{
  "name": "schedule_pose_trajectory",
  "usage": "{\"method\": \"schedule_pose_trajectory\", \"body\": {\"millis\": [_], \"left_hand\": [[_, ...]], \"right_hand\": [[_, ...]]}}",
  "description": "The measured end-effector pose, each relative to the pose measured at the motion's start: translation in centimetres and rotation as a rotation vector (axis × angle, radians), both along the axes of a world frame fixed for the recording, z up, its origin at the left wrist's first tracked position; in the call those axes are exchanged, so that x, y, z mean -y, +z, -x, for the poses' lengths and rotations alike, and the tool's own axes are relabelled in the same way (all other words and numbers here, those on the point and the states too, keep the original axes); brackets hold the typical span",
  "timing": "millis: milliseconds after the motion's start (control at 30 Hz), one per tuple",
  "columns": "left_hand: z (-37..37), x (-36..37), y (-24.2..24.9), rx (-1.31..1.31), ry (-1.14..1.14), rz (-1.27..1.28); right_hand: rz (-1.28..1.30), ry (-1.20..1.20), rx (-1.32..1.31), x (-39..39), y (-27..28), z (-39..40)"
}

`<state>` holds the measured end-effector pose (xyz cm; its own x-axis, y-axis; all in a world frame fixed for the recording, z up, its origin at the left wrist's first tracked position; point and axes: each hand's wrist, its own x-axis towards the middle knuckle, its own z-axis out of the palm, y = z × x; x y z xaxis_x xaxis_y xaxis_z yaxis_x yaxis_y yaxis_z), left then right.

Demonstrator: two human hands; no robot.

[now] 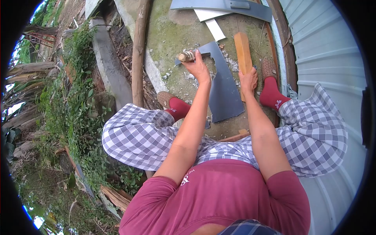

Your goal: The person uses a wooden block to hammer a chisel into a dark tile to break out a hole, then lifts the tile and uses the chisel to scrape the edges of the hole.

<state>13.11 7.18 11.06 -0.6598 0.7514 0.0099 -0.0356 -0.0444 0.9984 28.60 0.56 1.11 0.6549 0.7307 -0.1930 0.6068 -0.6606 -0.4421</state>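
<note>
My left hand [199, 71] is closed round a chisel [187, 56] whose wooden handle has pale wrapping near its end. Its working edge is hard to make out. My right hand [248, 80] grips a wooden mallet [243, 51], a squared block whose thick end points away from me. Between my forearms lies a dark grey sheet [227, 94] with an uneven, cut edge, flat on the ground. Pale chips and crumbs [189, 75] are scattered around the sheet's far end, near my left hand.
A longer grey strip [231, 8] and white offcuts [214, 29] lie at the far end of the mossy slab [168, 35]. A wooden pole [140, 51] runs along the left, with plants beyond it. Corrugated metal [325, 58] stands close on the right. My feet flank the sheet.
</note>
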Motion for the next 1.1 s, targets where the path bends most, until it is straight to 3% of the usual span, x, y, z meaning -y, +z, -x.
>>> {"method": "schedule_pose_trajectory", "body": {"millis": [367, 533, 667, 733, 867, 933, 1100], "left_hand": [[-0.8, 0.6, 0.1, -0.114, 0.004, 0.047], [-1.7, 0.3, -1.1, -0.065, 0.05, 0.042], [-1.4, 0.3, -0.8, -0.213, 0.028, 0.124], [-1.6, 0.2, -0.4, -0.079, 0.09, 0.094], [-1.5, 0.3, -0.1, 0.011, 0.087, 0.159], [-1.9, -0.1, -0.5, -0.003, 0.155, 0.144], [-2.4, -0.5, -0.3, 0.003, 0.233, 0.148]], "right_hand": [[-0.083, 0.065, -0.07, 0.3, -1.0, -1.6], [0.117, 0.106, -0.15, 0.3, 1.6, -2.0], [0.074, 0.172, -0.049, -0.1, 4.0, -2.2], [0.07, 0.237, -0.077, -0.6, 5.2, -3.0], [0.06, 0.449, -0.238, -3.1, 8.6, -4.2], [0.118, 0.511, -0.185, -4.0, 14.1, -2.5], [-0.031, 0.693, -0.031, -5.6, 25.3, 3.1]]}}
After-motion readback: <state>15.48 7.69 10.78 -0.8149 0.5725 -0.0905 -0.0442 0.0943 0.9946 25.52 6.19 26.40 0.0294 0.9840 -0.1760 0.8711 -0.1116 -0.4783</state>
